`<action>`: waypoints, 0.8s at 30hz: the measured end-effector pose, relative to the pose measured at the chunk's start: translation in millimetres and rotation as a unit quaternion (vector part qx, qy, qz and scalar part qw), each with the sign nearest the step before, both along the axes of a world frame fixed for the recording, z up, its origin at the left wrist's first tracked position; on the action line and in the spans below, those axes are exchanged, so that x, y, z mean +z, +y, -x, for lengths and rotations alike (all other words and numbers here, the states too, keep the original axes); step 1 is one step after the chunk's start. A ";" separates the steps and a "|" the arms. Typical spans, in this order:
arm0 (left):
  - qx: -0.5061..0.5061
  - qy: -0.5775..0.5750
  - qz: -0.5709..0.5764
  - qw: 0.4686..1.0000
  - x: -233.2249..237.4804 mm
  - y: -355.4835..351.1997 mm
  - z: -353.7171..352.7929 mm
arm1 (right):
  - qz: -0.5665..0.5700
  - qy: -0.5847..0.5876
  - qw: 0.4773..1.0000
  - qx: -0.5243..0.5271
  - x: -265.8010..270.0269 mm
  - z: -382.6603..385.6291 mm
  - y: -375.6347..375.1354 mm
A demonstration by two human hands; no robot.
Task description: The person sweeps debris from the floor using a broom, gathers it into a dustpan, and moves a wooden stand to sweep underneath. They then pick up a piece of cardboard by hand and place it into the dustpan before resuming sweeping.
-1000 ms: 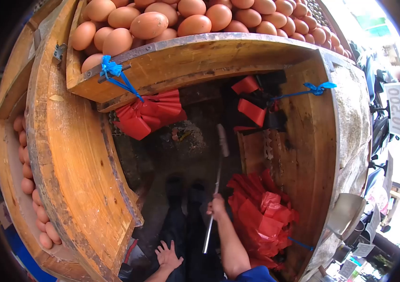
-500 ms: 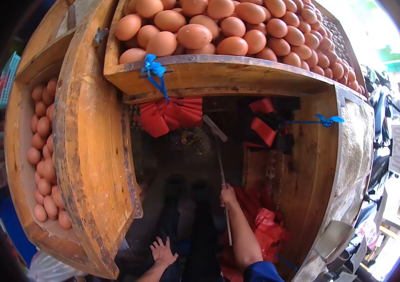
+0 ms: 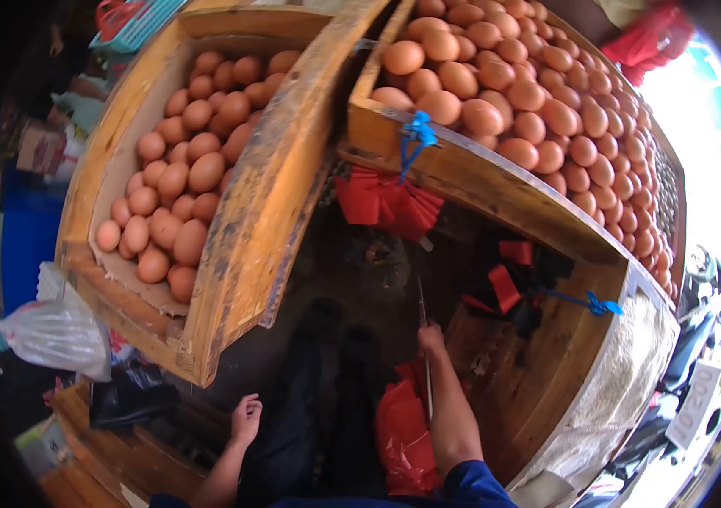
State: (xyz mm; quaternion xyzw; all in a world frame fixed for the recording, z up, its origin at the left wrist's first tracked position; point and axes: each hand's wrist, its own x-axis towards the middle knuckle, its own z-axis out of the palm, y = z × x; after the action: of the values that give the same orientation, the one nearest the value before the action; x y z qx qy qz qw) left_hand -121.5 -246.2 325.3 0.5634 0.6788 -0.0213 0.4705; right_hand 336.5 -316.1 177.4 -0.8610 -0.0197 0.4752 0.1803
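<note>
Your right hand (image 3: 431,339) is shut tight round a long stick (image 3: 424,292), near its middle. The stick points down at the dark floor (image 3: 352,271) between the left box (image 3: 267,212) and the right box (image 3: 479,182) of eggs. Its far end sits just under the red bags (image 3: 390,203). Your left hand (image 3: 246,419) is open, holds nothing and hangs by your leg. The floor is too dark to tell how much is done.
</note>
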 end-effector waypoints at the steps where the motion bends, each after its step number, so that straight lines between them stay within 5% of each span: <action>1: 0.012 0.004 -0.002 1.000 6.1 -5.5 5.5 | 0.005 0.034 0.999 0.020 -1.5 -2.3 2.0; 7: 0.060 0.045 0.019 0.997 41.0 -61.5 15.6 | -0.013 0.018 0.979 0.201 -4.8 4.7 -59.0; 9: 0.015 0.057 0.009 0.998 50.2 -70.2 0.5 | 0.030 0.047 0.994 0.092 77.9 4.8 -24.0; 10: 0.025 0.058 0.010 0.998 57.9 -71.1 -10.5 | 0.031 0.048 0.993 0.102 72.5 -1.5 -16.7; 12: -0.152 0.036 -0.093 0.983 71.8 -72.0 -36.4 | -0.016 -0.061 0.955 0.290 55.6 -16.5 -0.9; 17: -0.209 -0.015 0.051 0.976 69.0 -123.4 -75.5 | 0.012 -0.010 0.959 0.282 48.3 -16.5 72.1; 19: -0.233 0.003 0.107 0.967 70.4 -146.6 -72.9 | 0.013 -0.022 0.942 0.334 22.1 -9.6 45.6; 21: -0.372 0.025 0.329 0.868 67.9 -163.4 -67.7 | 0.003 -0.027 0.917 0.397 20.9 -14.1 18.8; 24: -0.363 0.024 0.430 0.826 66.5 -198.5 -56.6 | -0.009 -0.025 0.916 0.400 55.7 -13.2 12.2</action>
State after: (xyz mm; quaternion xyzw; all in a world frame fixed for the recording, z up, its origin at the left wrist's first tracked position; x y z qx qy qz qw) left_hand -65.0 -444.7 391.8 0.5089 0.3582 -0.4945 0.6068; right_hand 349.7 -303.9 233.1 -0.7909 -0.3713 0.4860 -0.0182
